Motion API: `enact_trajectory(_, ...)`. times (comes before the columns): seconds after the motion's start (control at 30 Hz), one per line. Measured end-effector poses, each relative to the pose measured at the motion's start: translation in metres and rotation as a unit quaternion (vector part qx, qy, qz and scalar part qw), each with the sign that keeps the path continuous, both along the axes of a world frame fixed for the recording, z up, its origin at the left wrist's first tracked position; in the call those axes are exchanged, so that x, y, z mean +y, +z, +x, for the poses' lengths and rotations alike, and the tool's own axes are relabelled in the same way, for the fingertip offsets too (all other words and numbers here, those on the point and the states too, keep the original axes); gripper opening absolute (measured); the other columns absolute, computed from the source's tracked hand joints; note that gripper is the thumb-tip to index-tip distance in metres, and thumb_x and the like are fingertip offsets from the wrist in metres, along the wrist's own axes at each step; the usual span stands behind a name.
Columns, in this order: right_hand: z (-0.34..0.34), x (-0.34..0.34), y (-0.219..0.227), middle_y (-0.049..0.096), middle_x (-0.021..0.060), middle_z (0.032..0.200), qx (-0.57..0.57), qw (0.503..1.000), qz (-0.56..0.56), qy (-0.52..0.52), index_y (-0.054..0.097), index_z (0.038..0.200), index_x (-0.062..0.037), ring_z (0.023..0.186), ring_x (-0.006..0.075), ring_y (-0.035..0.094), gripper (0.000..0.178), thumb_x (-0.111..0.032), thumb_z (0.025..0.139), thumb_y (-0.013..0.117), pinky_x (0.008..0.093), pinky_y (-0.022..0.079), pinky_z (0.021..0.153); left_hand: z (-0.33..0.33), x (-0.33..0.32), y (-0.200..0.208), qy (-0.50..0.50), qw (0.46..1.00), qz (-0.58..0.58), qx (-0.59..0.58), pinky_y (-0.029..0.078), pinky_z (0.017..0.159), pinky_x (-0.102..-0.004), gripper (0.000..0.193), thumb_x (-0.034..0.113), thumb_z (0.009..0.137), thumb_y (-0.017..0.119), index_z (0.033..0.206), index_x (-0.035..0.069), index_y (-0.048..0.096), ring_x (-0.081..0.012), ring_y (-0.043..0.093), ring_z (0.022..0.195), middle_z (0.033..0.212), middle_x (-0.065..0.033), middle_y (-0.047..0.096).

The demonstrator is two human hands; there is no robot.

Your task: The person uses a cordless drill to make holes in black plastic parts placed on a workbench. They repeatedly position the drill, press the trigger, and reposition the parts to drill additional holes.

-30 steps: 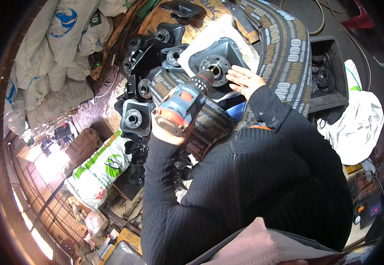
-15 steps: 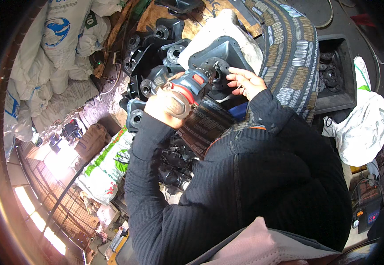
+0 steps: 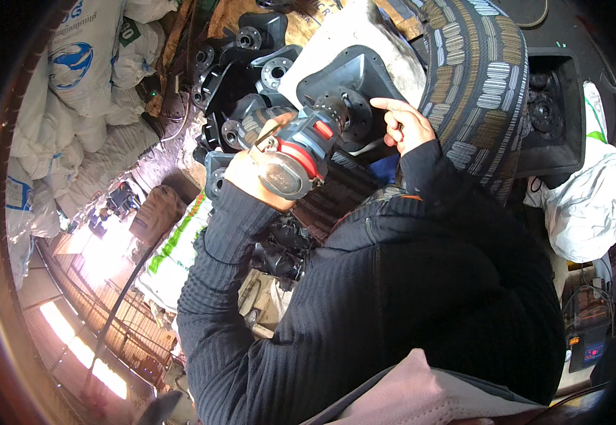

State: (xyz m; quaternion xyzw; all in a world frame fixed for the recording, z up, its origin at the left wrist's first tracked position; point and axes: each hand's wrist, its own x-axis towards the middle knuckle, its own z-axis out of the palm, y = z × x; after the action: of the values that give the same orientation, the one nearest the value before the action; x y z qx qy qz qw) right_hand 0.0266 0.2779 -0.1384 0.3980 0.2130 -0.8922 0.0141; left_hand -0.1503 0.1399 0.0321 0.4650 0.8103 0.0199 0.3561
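My left hand (image 3: 251, 172) is wrapped round a blue-grey and red cordless drill (image 3: 305, 145). The drill's dark chuck end points at a round black flange (image 3: 357, 113) on a black plastic housing (image 3: 347, 65); whether the bit touches it is hidden. That housing leans on a white sack (image 3: 315, 39) in front of me. At the flange's right edge is my right hand (image 3: 409, 129), with the index finger stretched toward the rim and the other fingers curled in. What those curled fingers hold, if anything, cannot be seen. Patterned cloth (image 3: 457, 92) curves round the right side.
Several similar black flanged housings (image 3: 277, 72) are piled to the left of the work. A black bin (image 3: 570, 134) with dark round parts stands on the right, beside a white plastic bag (image 3: 591, 205). Stacked white sacks (image 3: 85, 92) line the far left.
My right hand's fingers have gone from a loose pinch beside the flange to a stretched index finger with the others curled. The drill has tilted slightly in my left hand.
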Motion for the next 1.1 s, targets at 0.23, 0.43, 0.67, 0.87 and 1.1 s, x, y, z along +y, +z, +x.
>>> enact_trajectory(0.23, -0.006, 0.000, -0.006, 0.056, 0.0022, 0.083, 0.022, 0.999, -0.036, -0.024, 0.057, 0.115, 0.0008, 0.063, 0.0061, 0.045, 0.032, -0.008, 0.090, 0.039, 0.0186, 0.040, 0.058, 0.003, -0.014, -0.015, 0.001, 0.998, 0.008, 0.058, 0.054, 0.066, -0.0372, 0.033, 0.021, 0.065, 0.070, 0.094, 0.005, 0.063, -0.0284, 0.066, 0.072, 0.080, -0.0120, 0.067)
enact_trajectory(0.43, 0.000, 0.005, -0.010, 0.062, 0.0151, 0.110, 0.068, 0.983, -0.156, -0.064, 0.051, 0.107, -0.0067, 0.088, 0.0151, 0.062, 0.018, -0.007, 0.090, 0.055, 0.0227, 0.049, 0.060, 0.010, -0.009, -0.016, 0.038, 0.996, 0.029, 0.073, 0.053, 0.069, -0.0378, 0.040, 0.027, 0.069, 0.072, 0.101, 0.003, 0.063, -0.0306, 0.066, 0.080, 0.091, -0.0163, 0.067)
enact_trajectory(0.67, 0.011, 0.002, -0.016, 0.064, 0.0127, 0.107, 0.115, 0.978, -0.173, -0.028, 0.049, 0.111, -0.0070, 0.091, 0.0177, 0.065, 0.018, -0.011, 0.094, 0.052, 0.0213, 0.051, 0.059, 0.071, -0.030, 0.039, 0.008, 0.985, 0.133, 0.107, 0.049, 0.082, -0.0373, 0.040, 0.026, 0.076, 0.072, 0.110, 0.010, 0.062, -0.0276, 0.062, 0.096, 0.103, -0.0095, 0.065)
enact_trajectory(0.87, 0.012, -0.006, 0.003, 0.064, 0.0121, 0.107, 0.111, 0.980, -0.146, 0.080, 0.051, 0.110, -0.0063, 0.090, 0.0179, 0.065, 0.019, -0.014, 0.093, 0.054, 0.0213, 0.049, 0.056, 0.108, -0.076, 0.031, 0.039, 0.980, 0.172, 0.097, 0.050, 0.078, -0.0386, 0.033, 0.024, 0.078, 0.067, 0.109, 0.011, 0.061, -0.0277, 0.062, 0.093, 0.103, -0.0084, 0.063)
enact_trajectory(1.1, 0.013, -0.013, -0.005, 0.063, 0.0120, 0.108, 0.171, 0.966, -0.118, 0.155, 0.052, 0.113, -0.0047, 0.094, 0.0172, 0.064, 0.023, -0.014, 0.093, 0.054, 0.0192, 0.047, 0.053, 0.112, -0.082, 0.029, 0.091, 0.977, 0.192, 0.037, 0.049, 0.077, -0.0396, 0.032, 0.017, 0.076, 0.067, 0.106, 0.011, 0.060, -0.0296, 0.061, 0.089, 0.098, -0.0097, 0.062)
